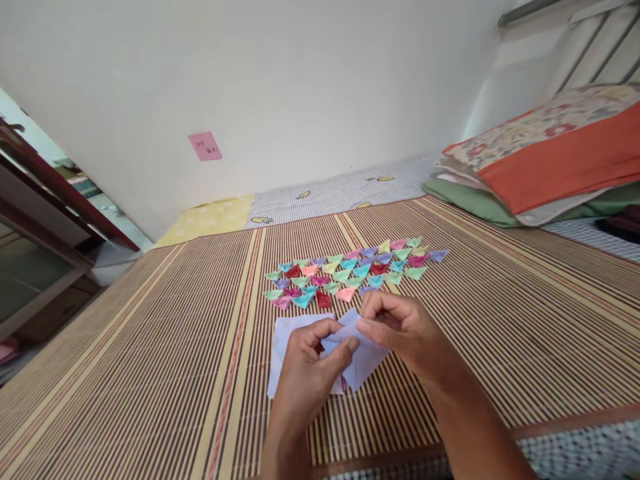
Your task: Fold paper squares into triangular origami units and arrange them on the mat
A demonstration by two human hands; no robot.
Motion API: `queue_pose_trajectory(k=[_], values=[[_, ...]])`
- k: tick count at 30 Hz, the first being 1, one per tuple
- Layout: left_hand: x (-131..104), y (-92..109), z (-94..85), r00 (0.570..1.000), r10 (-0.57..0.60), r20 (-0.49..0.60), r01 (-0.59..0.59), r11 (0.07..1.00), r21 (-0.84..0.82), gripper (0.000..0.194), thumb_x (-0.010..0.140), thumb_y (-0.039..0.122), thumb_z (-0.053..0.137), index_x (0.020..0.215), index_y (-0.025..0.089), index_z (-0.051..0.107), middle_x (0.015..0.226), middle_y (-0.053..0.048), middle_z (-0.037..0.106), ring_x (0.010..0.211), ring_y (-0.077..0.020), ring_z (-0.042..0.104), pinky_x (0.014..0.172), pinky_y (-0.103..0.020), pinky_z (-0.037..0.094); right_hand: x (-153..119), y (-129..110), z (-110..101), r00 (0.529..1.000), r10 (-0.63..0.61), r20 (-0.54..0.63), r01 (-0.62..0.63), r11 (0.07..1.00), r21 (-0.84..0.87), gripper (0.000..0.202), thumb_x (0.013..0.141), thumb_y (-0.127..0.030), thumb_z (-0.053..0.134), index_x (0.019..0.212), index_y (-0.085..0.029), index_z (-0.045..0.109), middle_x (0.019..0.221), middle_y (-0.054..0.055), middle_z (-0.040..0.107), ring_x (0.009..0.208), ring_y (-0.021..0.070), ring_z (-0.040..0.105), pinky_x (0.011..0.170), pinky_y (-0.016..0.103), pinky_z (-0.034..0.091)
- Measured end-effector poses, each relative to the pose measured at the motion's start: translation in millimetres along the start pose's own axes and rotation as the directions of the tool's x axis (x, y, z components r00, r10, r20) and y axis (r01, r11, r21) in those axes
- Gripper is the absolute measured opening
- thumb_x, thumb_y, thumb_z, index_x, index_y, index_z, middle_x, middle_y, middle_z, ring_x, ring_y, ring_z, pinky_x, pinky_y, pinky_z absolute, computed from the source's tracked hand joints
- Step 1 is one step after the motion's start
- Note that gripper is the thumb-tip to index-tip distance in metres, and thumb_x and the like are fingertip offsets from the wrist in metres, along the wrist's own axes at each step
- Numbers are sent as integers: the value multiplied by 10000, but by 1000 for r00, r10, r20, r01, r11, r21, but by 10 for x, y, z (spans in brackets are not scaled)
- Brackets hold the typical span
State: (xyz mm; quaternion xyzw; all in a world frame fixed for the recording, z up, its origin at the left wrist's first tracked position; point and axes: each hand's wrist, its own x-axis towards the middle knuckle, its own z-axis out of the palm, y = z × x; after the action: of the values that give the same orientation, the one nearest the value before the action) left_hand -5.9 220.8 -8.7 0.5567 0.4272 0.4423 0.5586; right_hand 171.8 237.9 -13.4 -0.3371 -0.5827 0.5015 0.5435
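Both hands hold one sheet of pale lilac paper (367, 360), which looks partly folded. My left hand (313, 363) pinches its left side between thumb and fingers. On the upper right edge, my right hand (397, 327) pinches the same sheet with thumb and forefinger. Below and to the left lies a flat stack of pale paper squares (287, 340), partly covered by my left hand and the sheet. Just beyond the hands, rows of small folded paper pieces (345, 275) in pink, green, blue, red and yellow lie on the mat.
A striped bamboo mat (200, 320) covers the bed. Folded bedding (550, 160) with orange and floral cloth is piled at the right. A checked sheet (320, 200) shows along the white wall (310, 87), where a pink note (205, 146) is stuck. Dark furniture (40, 247) stands at the left.
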Motion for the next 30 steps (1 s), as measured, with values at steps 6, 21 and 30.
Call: queue_pose_trajectory(k=[6,21,30], values=[[3,-13,39,999,8,-36,-8,1000,4,322,827,432,804,698,185,641,554,43,506,458,-88,433,441,-206,349,-14,22,105,993,-37,-108,21,990,-141,242,861,-282,711,682,-220,562,644,-45,466,575,126,390,516,271,299],[-5,-78,-54,999,-3,52,10,992,-126,322,801,417,840,727,165,654,584,37,544,492,-81,452,476,-198,360,-23,-56,-51,996,-49,79,61,985,-160,187,900,-309,746,753,-221,671,744,-17,547,722,156,489,651,293,376],[6,-45,-32,998,55,-9,-55,998,38,303,852,390,785,693,174,644,611,23,551,519,-108,503,470,-207,403,-21,11,16,997,-69,-19,64,978,-200,218,907,-285,732,724,-208,642,992,34,658,993,209,621,866,320,467]])
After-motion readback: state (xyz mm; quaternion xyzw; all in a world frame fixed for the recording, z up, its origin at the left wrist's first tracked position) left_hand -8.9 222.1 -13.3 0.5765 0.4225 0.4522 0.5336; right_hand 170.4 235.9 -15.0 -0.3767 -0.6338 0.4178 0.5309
